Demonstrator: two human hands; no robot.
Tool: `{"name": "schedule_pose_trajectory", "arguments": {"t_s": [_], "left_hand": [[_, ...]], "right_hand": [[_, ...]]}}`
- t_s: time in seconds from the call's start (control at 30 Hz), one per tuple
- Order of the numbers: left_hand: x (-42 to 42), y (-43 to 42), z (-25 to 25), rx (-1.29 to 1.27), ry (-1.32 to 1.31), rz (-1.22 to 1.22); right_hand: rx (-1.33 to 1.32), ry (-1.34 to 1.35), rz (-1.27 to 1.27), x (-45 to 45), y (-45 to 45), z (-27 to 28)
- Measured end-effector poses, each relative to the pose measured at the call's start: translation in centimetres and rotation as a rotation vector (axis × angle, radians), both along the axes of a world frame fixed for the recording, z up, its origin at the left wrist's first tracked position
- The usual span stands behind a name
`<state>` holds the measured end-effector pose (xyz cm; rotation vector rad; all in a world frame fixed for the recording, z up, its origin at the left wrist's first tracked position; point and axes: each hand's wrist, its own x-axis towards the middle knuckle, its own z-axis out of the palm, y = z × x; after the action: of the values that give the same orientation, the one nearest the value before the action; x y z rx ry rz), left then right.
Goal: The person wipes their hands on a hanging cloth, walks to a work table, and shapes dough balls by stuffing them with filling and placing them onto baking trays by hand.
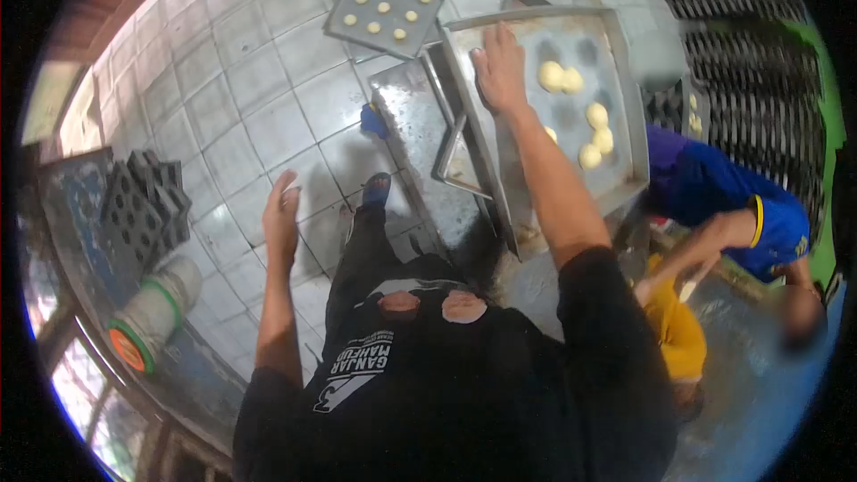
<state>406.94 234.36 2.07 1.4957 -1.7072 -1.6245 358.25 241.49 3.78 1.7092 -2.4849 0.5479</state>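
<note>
A large shallow metal tray point(632, 116) lies to the right of centre, with several pale yellow dough balls point(598, 138) on its right side. My right hand point(503, 67) is over the tray's upper left part, palm down with fingers apart; no object shows in it. Away from the tray, my left hand point(282, 214) hangs over the tiled floor, its fingers extended and nothing held. A smaller tray point(386, 9) with rows of small dough pieces lies beyond, at the top centre.
Dark moulded pans point(145, 210) are stacked at the left, near a clear container with a green rim point(161, 312). A metal surface point(428, 156) stands beside the large tray. Two co-workers, in blue point(736, 192) and yellow point(680, 330), are at the right, near dark racks point(759, 80).
</note>
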Motion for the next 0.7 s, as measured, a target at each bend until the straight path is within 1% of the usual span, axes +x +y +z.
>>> {"name": "schedule_pose_trajectory", "arguments": {"t_s": [0.03, 0.1, 0.13, 0.17, 0.2, 0.23, 0.3, 0.33, 0.37, 0.4, 0.43, 0.47, 0.5, 0.57, 0.6, 0.63, 0.67, 0.7], "left_hand": [[-2.8, -0.1, 0.6, -0.052, 0.077, -0.070], [-9.2, -0.4, 3.5, -0.208, 0.108, -0.297], [-12.5, -0.4, 5.6, -0.339, 0.132, -0.445], [-15.3, 0.3, 7.3, -0.464, 0.152, -0.600], [-17.7, 1.7, 7.6, -0.579, 0.274, -0.711], [-20.6, 3.0, 8.0, -0.707, 0.421, -0.832], [-25.7, 7.0, 10.8, -0.634, 0.565, -1.062], [-28.2, 9.3, 10.6, -0.743, 0.607, -1.190], [-30.3, 11.1, 10.3, -0.830, 0.552, -1.346], [-31.8, 12.9, 9.3, -0.948, 0.351, -1.479], [-32.9, 14.1, 7.5, -1.001, 0.214, -1.562], [-33.4, 15.1, 4.4, -1.092, 0.260, -1.480], [-34.5, 15.7, 5.8, -1.139, 0.300, -1.519], [-34.8, 17.0, 9.3, -1.073, -0.110, -1.752], [-34.3, 18.9, 9.5, -1.100, -0.098, -1.770], [-33.5, 21.3, 10.0, -0.569, 0.128, -1.585], [-32.3, 23.8, 10.3, -0.056, 0.318, -1.336], [-31.1, 26.2, 10.7, 0.436, 0.476, -1.024]], "right_hand": [[0.084, -0.034, 0.026, -1.6, 0.9, -0.3], [-0.020, -0.935, -0.065, -2.9, 2.1, 4.2], [-0.030, -0.915, -0.058, -3.5, 3.5, 6.3], [0.004, -1.068, -0.144, -4.1, 5.9, 8.3], [0.025, -1.215, -0.247, -4.6, 8.1, 10.0], [0.127, -1.063, -0.018, -6.6, 11.1, 5.2], [0.360, -0.371, 0.018, -4.5, 17.2, 3.2], [0.344, -0.558, -0.191, -1.3, 18.8, 6.8], [0.224, -0.625, -0.237, -1.8, 21.3, 5.4], [0.234, -0.531, -0.259, -2.0, 23.4, 6.7], [0.132, -0.545, -0.506, -0.4, 25.6, 9.3], [-0.008, -0.525, -0.669, 1.5, 28.2, 10.8], [-0.144, -0.499, -0.807, 2.6, 29.8, 12.2], [-0.374, -0.305, -0.953, 6.7, 32.9, 13.4], [-0.398, -0.320, -0.992, 9.8, 33.2, 14.6], [-0.424, -0.334, -1.023, 12.6, 33.3, 15.5], [-0.446, -0.366, -0.936, 15.3, 34.3, 14.4], [-0.462, -0.398, -0.841, 17.6, 35.1, 13.7]]}}
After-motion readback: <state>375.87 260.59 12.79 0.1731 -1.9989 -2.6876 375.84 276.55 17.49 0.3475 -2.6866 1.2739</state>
